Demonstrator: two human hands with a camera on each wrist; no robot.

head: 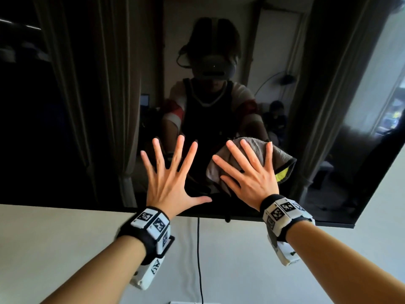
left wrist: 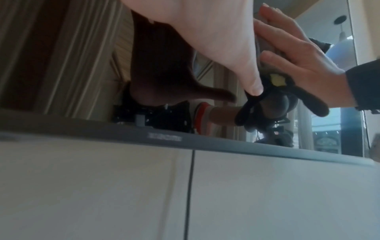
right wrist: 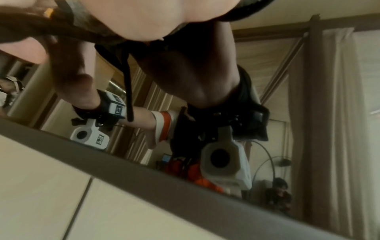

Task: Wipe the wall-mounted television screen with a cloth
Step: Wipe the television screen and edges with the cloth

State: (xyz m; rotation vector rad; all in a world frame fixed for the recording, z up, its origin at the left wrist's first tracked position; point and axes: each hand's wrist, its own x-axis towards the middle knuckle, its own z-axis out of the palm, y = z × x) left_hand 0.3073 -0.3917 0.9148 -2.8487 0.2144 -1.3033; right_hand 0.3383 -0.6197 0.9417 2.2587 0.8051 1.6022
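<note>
The wall-mounted television screen (head: 65,106) is dark and mirrors the room and the person. My left hand (head: 173,178) lies flat on the glass near its lower edge, fingers spread wide, holding nothing. Just right of it, my right hand (head: 249,176) presses a grey cloth (head: 281,155) with a yellow-green patch against the screen, fingers straight and spread. In the left wrist view, my left hand (left wrist: 205,32) has its thumb tip next to the cloth (left wrist: 277,79) under the right hand (left wrist: 298,53). The right wrist view shows my right palm (right wrist: 148,19) over the cloth (right wrist: 82,22).
The television's grey bottom bezel (head: 87,207) (left wrist: 164,138) (right wrist: 185,186) runs just under both wrists. Below it is a white wall (head: 65,249) with a black cable (head: 199,260) hanging down. A seated person is reflected at the screen's right.
</note>
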